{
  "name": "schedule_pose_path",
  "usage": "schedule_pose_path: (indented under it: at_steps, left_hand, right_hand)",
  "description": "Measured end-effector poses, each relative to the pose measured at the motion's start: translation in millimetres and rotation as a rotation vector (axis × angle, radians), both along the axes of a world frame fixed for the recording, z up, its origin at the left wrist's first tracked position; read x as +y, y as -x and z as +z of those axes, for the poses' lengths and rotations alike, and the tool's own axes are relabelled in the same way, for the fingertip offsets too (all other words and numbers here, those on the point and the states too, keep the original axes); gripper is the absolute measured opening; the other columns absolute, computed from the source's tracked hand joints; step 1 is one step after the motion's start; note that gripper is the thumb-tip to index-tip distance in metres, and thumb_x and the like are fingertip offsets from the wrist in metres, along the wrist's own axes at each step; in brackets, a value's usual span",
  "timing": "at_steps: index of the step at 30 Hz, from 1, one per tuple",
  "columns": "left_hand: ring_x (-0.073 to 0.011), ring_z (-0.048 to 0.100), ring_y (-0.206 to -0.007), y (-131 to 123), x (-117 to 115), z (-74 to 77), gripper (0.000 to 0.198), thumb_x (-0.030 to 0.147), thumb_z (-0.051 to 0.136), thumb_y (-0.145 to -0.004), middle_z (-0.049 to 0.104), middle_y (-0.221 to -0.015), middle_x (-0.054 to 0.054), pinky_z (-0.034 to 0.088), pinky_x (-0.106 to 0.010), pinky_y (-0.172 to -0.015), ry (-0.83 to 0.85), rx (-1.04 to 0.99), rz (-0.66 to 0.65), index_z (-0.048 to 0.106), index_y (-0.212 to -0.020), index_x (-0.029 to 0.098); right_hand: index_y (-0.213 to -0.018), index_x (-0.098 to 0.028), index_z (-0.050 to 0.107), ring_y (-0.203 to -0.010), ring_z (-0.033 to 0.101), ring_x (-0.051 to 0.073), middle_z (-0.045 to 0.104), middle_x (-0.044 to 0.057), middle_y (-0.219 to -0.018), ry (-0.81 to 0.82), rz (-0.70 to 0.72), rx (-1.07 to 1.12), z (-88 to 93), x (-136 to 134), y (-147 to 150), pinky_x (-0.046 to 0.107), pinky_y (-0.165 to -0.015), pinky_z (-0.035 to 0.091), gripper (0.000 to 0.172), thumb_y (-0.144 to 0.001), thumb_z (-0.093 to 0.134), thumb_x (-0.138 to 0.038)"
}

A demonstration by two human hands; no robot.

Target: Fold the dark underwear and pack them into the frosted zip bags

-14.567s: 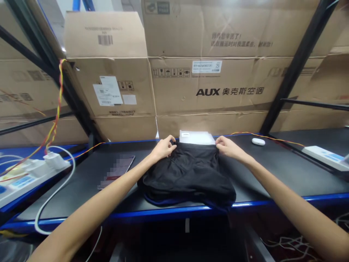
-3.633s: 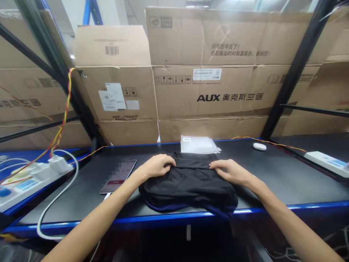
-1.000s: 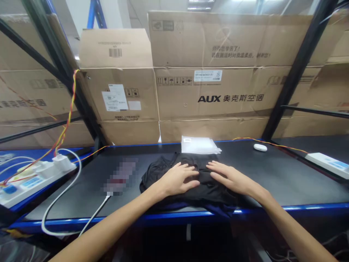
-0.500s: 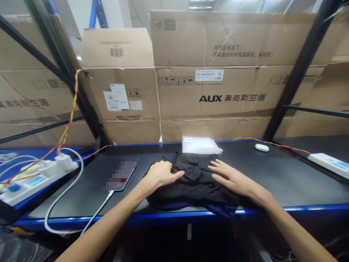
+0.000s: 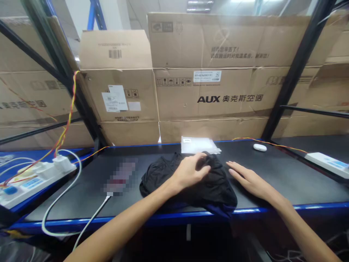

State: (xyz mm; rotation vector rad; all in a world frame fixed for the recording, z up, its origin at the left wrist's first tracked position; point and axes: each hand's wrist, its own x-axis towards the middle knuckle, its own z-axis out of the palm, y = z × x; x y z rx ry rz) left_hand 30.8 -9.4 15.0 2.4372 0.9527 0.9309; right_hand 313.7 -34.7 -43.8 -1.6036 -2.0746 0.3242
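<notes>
A crumpled black cloth [image 5: 218,189] lies at the front middle of the dark tabletop, its lower edge reaching the blue front rail. My left hand [image 5: 191,170] is on the upper part of the cloth, thumb and fingers curled with a fold of it between them. Just right of the cloth, my right hand [image 5: 247,178] rests low over the tabletop, fingers stretched out and holding nothing. Behind the cloth sits a flat pack in clear plastic [image 5: 197,145] with a small white label.
A phone [image 5: 120,178], its screen blurred, lies at left with a white cable. Power strips [image 5: 32,178] stand at far left and far right [image 5: 327,162]. A small white case [image 5: 260,147] is at back right. Cardboard boxes [image 5: 231,116] line the back.
My left hand has moved right across the cloth and pinched its upper part. The cloth is more bunched on the right. My right hand has come off it, to the right.
</notes>
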Motion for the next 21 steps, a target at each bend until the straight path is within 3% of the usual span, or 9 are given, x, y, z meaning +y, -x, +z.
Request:
schedule_pose_path:
  at_steps: [2,6,10,14,17,21]
  left_hand:
    - [-0.0235,0.057,-0.125,-14,-3,-9.8,0.036,0.038,0.059,-0.091,0.063,-0.133,-0.007,0.042,-0.035,-0.108,-0.061,0.123,-0.157,0.062,-0.124,0.023]
    - [-0.0323,0.038,-0.142,-21,-5,-21.4,0.049,0.050,0.057,-0.092,0.042,-0.153,-0.013,0.033,-0.048,-0.115,-0.060,0.336,-0.241,0.058,-0.134,0.024]
    - [-0.0275,0.029,-0.147,-1,0,-14.0,0.057,0.057,0.044,-0.097,0.033,-0.158,-0.009,0.027,-0.045,-0.120,0.041,0.340,-0.292,0.047,-0.145,0.026]
    - [-0.0236,0.028,-0.147,35,12,-6.9,0.058,0.057,0.037,-0.100,0.032,-0.158,-0.009,0.024,-0.041,-0.122,0.042,0.375,-0.196,0.043,-0.148,0.024]
    - [-0.0250,0.028,-0.148,66,24,-11.3,0.060,0.055,0.039,-0.100,0.032,-0.158,-0.011,0.024,-0.042,-0.121,0.010,0.458,-0.080,0.042,-0.148,0.020]
    - [-0.0261,0.026,-0.148,98,34,-23.6,0.063,0.058,0.038,-0.099,0.031,-0.158,-0.011,0.024,-0.045,-0.121,0.009,0.533,0.025,0.040,-0.149,0.020]
  right_hand:
    - [-0.140,-0.019,0.055,-0.143,0.035,0.031,0.046,0.011,-0.150,0.014,-0.004,-0.071,-8.3,1,-7,0.053,-0.119,0.026,0.065,-0.095,0.036,-0.061]
    - [-0.140,-0.017,0.054,-0.144,0.034,0.030,0.044,0.012,-0.152,0.001,0.006,-0.118,-17.6,3,-12,0.052,-0.119,0.027,0.066,-0.095,0.036,-0.061]
    - [-0.137,-0.019,0.058,-0.141,0.038,0.031,0.049,0.011,-0.148,-0.014,-0.004,-0.066,-12.9,4,-7,0.052,-0.119,0.029,0.062,-0.095,0.036,-0.060]
    - [-0.141,-0.022,0.054,-0.143,0.037,0.028,0.050,0.007,-0.149,-0.058,0.053,0.078,8.6,5,12,0.050,-0.120,0.025,0.059,-0.099,0.032,-0.058]
    - [-0.142,-0.028,0.052,-0.146,0.030,0.028,0.043,0.003,-0.153,-0.077,0.220,0.108,29.1,10,33,0.051,-0.122,0.021,0.055,-0.098,0.040,-0.057]
    - [-0.145,-0.037,0.046,-0.150,0.016,0.032,0.031,-0.002,-0.160,0.028,0.445,0.003,45.1,26,54,0.056,-0.121,0.016,0.059,-0.091,0.056,-0.059]
